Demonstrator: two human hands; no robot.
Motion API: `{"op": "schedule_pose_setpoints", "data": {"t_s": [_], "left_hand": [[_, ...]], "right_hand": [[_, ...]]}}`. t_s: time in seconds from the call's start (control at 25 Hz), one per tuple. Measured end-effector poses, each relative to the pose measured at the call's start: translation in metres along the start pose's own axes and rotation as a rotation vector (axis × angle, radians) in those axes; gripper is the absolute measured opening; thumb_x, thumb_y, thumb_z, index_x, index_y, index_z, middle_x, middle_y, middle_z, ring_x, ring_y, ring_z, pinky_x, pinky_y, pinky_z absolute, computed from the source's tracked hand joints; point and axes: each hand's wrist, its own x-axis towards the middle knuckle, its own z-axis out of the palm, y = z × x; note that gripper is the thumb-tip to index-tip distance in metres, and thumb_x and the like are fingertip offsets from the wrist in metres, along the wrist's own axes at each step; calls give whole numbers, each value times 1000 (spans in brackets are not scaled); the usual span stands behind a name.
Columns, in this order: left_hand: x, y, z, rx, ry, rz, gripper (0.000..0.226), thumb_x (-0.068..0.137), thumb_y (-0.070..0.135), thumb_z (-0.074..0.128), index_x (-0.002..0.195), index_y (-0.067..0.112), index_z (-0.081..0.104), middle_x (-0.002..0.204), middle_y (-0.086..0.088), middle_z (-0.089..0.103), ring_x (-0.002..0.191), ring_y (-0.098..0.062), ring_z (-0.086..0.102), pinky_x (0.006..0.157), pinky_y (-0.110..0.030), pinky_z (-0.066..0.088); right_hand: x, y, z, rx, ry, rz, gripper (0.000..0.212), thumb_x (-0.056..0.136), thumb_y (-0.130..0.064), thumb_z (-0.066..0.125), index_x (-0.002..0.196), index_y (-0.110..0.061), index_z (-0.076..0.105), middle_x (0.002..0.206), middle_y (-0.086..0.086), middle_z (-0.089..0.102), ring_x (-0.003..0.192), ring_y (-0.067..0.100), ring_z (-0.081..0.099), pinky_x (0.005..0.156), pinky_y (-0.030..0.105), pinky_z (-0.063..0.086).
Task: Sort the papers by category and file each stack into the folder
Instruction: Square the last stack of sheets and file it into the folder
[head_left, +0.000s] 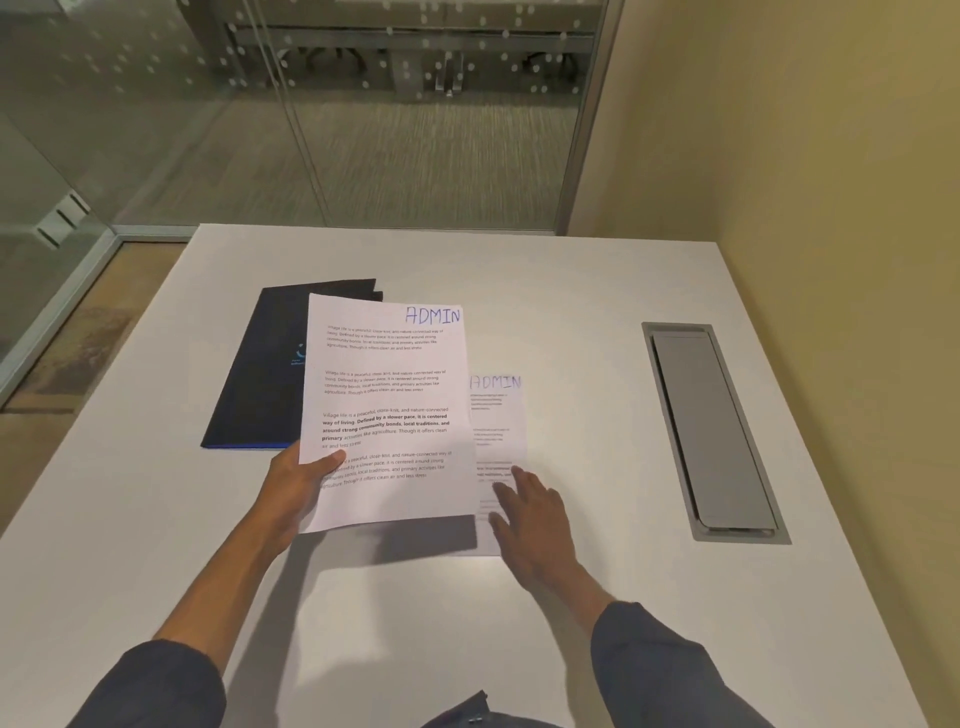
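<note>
I judge sorting is barely begun: my left hand (296, 483) pinches a sheet headed ADMIN (387, 410) above the table (571, 291), my right hand (530, 512) rests flat, fingers spread, on another ADMIN sheet (498, 415), and the dark folder (265, 364) lies closed, nothing filed.

Raised sheet (387, 410) hides folder's (254, 374) right half (logo partly); lying sheet's (498, 415) print blurred.
</note>
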Motion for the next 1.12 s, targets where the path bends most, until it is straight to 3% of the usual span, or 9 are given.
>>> {"op": "schedule_pose_setpoints", "data": {"t_s": [0.12, 0.2, 0.32, 0.4, 0.56, 0.84, 0.96, 1.12], "left_hand": [[-5, -5, -1, 5, 16, -27, 33, 92, 1, 59, 120, 16, 61, 116, -4, 68, 107, -29, 64, 102, -48, 45], [-8, -7, 4, 0, 9, -27, 34, 92, -1, 57, 122, 14, 60, 112, -3, 69, 105, -28, 64, 100, -45, 46], [-17, -7, 13, -23, -8, -26, 34, 93, -4, 54, 122, 12, 59, 105, 3, 69, 97, -22, 66, 91, -38, 47], [-22, -8, 18, -38, -5, -18, 33, 93, -4, 53, 121, 12, 59, 105, 3, 69, 96, -20, 66, 92, -38, 47], [-36, -9, 29, -55, -1, -8, 33, 93, -4, 53, 122, 12, 58, 107, -2, 67, 95, -21, 64, 87, -35, 46], [-55, -11, 34, -53, -3, -11, 29, 94, 0, 54, 118, 15, 59, 104, 0, 68, 92, -19, 66, 75, -32, 51], [-62, -12, 37, -64, -9, 1, 29, 94, 0, 55, 117, 16, 59, 103, 2, 69, 95, -21, 67, 79, -34, 51], [-70, -15, 46, -51, -2, 7, 28, 93, -1, 55, 115, 17, 60, 98, 6, 70, 91, -18, 67, 77, -33, 51]], "right_hand": [[-9, 17, -10, 39, 194, 113, 43, 96, -42, 39, 134, -23, 48, 150, 1, 39, 140, 21, 33, 116, 46, 22], [-8, 20, -16, 82, 237, 264, 57, 91, -52, 45, 136, -18, 42, 145, 3, 42, 134, 24, 39, 111, 47, 29], [-5, 14, -21, 96, 113, 482, 95, 85, -64, 56, 151, -6, 19, 152, 7, 30, 133, 26, 37, 104, 40, 38], [-1, 11, -29, 50, 45, 568, 102, 78, -67, 63, 148, -5, 21, 143, 8, 37, 124, 25, 44, 96, 38, 43], [0, 22, -41, 174, -18, 700, 84, 67, -61, 76, 125, -12, 40, 125, 5, 53, 119, 26, 50, 98, 41, 39], [-26, 30, -46, 184, 15, 735, 84, 65, -53, 82, 122, -10, 38, 121, 6, 49, 116, 27, 51, 93, 40, 44], [-39, 38, -51, 386, 24, 689, 74, 71, -33, 83, 119, -13, 31, 105, 3, 58, 93, 27, 60, 80, 33, 43], [-52, 55, -56, 773, 23, 572, 35, 88, -17, 70, 120, -9, 58, 115, 7, 67, 88, 21, 59, 58, 19, 41]]}}
